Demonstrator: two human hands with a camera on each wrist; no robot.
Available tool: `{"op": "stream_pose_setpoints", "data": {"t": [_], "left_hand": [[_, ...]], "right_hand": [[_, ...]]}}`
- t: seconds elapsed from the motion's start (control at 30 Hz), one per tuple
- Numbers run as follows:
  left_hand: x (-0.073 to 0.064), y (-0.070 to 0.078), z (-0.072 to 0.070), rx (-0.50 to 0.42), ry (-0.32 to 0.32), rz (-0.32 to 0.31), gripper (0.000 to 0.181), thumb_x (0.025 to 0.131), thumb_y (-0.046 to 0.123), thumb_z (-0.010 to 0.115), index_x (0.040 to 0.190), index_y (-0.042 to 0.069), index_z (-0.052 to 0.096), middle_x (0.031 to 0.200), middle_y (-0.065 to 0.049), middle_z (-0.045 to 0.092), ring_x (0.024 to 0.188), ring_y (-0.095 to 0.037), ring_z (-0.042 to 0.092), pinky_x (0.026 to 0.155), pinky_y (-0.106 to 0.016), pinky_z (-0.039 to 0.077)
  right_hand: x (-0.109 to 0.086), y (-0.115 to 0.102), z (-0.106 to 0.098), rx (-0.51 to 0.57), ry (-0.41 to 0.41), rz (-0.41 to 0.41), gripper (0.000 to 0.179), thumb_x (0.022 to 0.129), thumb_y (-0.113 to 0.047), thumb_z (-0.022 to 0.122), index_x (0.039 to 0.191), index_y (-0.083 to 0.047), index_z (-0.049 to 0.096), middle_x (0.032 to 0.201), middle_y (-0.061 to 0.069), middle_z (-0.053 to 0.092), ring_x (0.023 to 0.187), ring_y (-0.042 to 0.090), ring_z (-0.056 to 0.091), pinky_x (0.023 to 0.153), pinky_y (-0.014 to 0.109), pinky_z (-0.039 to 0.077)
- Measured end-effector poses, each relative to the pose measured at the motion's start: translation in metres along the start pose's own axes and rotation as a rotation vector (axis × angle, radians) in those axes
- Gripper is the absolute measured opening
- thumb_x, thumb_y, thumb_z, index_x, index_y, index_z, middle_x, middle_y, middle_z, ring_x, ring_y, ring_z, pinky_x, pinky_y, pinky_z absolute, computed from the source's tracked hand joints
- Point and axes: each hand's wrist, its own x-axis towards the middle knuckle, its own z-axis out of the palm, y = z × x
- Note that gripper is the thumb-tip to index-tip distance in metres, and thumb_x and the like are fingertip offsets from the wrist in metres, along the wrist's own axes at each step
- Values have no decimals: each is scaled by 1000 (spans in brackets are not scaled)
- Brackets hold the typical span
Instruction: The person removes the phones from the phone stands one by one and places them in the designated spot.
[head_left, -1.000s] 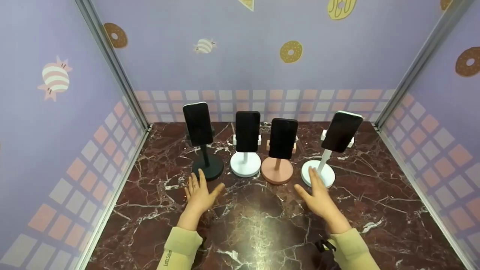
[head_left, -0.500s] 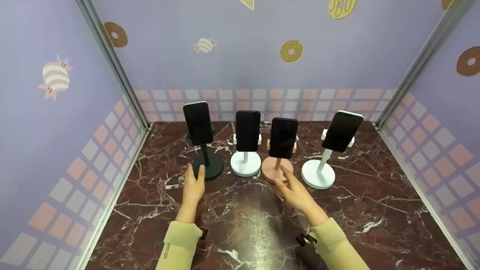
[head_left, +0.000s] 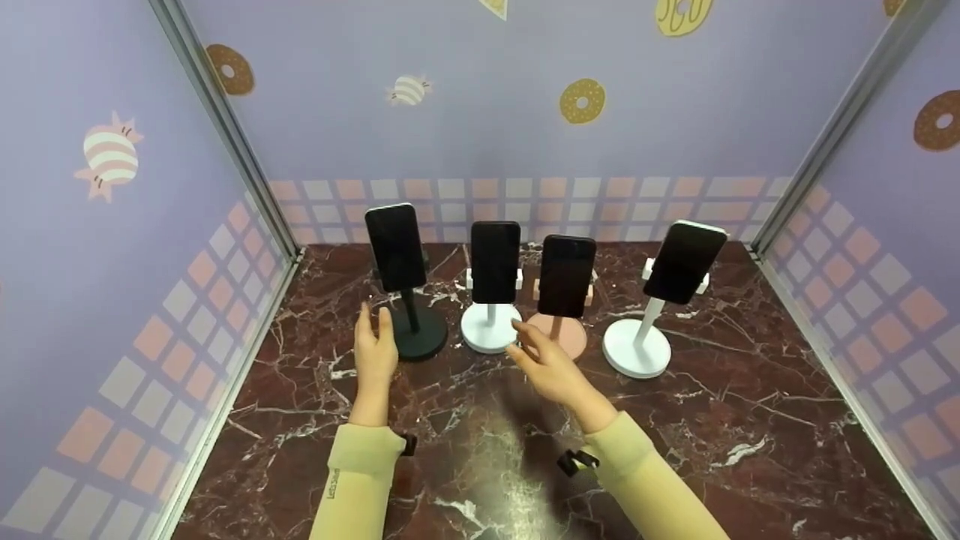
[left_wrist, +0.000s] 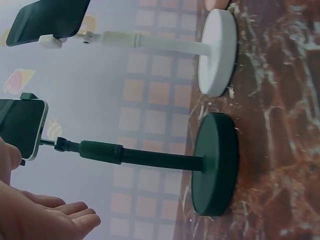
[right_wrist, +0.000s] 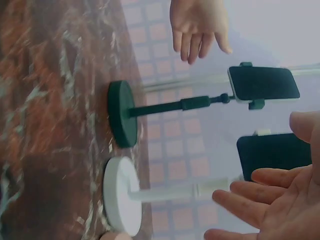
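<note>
Four is beyond my count, so several phone stands form a row, each bearing a phone. In the head view my left hand (head_left: 375,356) hovers just left of the black phone stand (head_left: 426,339), whose phone (head_left: 397,249) has a pale edge. It holds nothing, and its fingers look extended in the left wrist view. My right hand (head_left: 553,369) is in front of the pink phone stand (head_left: 571,336), partly hiding its base. Its fingertips point toward the left white phone stand (head_left: 486,331). The right wrist view shows this hand (right_wrist: 285,200) with spread fingers and nothing held.
The right white phone stand (head_left: 639,351) leans its phone (head_left: 685,262) to the right. A dark red marbled table (head_left: 750,420) lies under everything. Purple patterned panels (head_left: 480,135) enclose the back and both sides.
My right hand has moved left, from the right white stand past the pink one. The left hand has shifted slightly left and forward beside the black stand. The stands stay put.
</note>
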Motion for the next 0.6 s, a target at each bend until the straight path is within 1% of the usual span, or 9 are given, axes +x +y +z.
{"op": "stream_pose_setpoints", "data": {"t": [0.1,0.17,0.23,0.33,0.4,0.6], "left_hand": [[5,4,2,-37,21,15,59,110,28,48,157,-5,33,160,-28,38,145,-45,41,122,-55,34],[8,7,4,-61,28,27,58,110,24,48,157,-7,33,160,-28,38,147,-45,39,122,-54,34],[11,9,5,-84,33,36,57,110,21,48,156,-8,32,160,-28,38,148,-43,38,122,-53,34],[16,14,6,-105,34,35,58,110,21,48,157,-8,30,160,-28,37,148,-43,37,122,-53,34],[19,16,6,-125,34,34,59,110,21,48,158,-8,28,160,-28,37,148,-43,37,122,-53,35],[29,26,8,-159,41,58,58,110,20,47,157,-8,29,160,-27,39,150,-40,37,124,-49,34]], "right_hand": [[9,-11,6,-13,17,-44,51,106,-23,58,149,2,47,155,23,50,141,43,50,118,54,41],[15,-19,10,-22,21,-59,49,106,-23,59,148,0,50,153,21,53,139,40,53,115,53,45],[21,-26,13,-25,16,-81,49,106,-23,59,148,0,50,152,20,54,138,39,55,113,53,46],[32,-38,18,1,-5,-105,49,106,-22,59,148,1,49,152,21,53,138,39,55,115,54,44],[39,-45,20,-6,-7,-117,49,106,-22,58,148,1,49,152,20,54,137,39,56,116,57,43],[60,-65,29,-19,25,-143,46,106,-21,60,147,-2,52,149,17,58,133,33,60,116,53,44]]}}
